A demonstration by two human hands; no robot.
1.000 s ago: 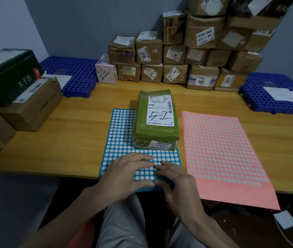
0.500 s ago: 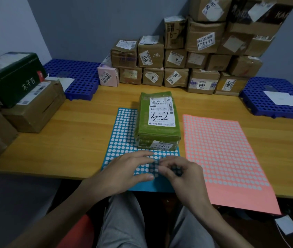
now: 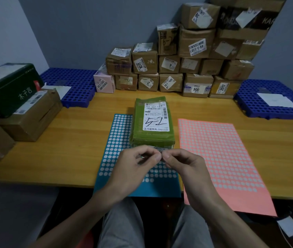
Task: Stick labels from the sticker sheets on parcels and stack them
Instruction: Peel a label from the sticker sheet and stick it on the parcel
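A green parcel with a white shipping label marked "5-2" lies on the far part of the blue sticker sheet. A pink sticker sheet lies to its right. My left hand and my right hand hover above the blue sheet's near half, just in front of the parcel. Their fingers are curled and the fingertips meet, pinching a small sticker of which only a thin sliver shows.
Both sheets overhang the front edge of the wooden table. Labelled cartons are stacked against the back wall. Brown boxes and a dark green box stand at the left. Blue perforated pallets lie at both back corners.
My hands lay flat on the blue sheet's near edge, then my right fingers picked at a sticker. Both hands have now lifted off the sheet with fingertips pinched together.
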